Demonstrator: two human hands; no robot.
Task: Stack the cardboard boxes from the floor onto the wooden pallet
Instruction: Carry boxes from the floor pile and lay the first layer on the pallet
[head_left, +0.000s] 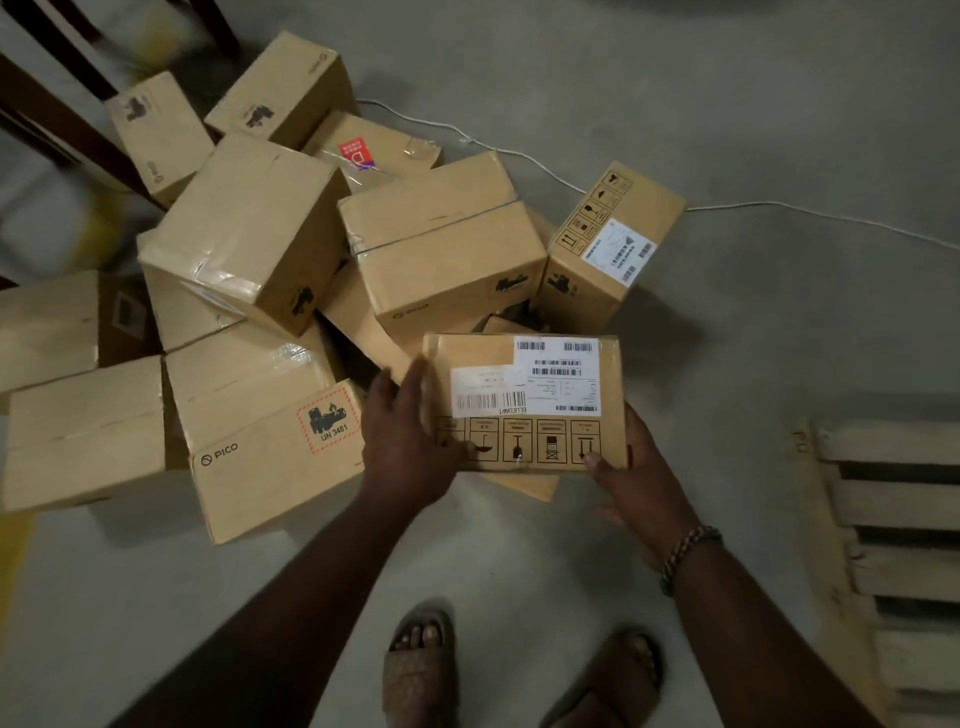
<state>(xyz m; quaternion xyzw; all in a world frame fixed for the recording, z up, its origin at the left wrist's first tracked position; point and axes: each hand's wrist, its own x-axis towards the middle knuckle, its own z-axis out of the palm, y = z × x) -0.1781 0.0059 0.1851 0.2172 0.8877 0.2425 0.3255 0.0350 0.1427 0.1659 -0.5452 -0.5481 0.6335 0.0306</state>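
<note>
Gripping a labelled cardboard box (524, 402) at the near edge of the floor pile (249, 234), a person is clamping it between the left hand (410, 431) on its left side and the right hand (641, 478) at its lower right corner, forearms reaching forward. Bare concrete floor (727, 338) is lying open between box and wooden pallet (893, 519) at right.

Your left hand (410, 431) and right hand (639, 478) flank 1 labelled box (524, 402), held before your 2 feet (421, 660). Behind and left of it: the heap of boxes (249, 228), several leaning on others. 1 upright box (608, 244) stands at the heap's right edge. The cord (519, 153) runs behind the heap. The pallet (893, 545) lies to your right, apart from the heap.
</note>
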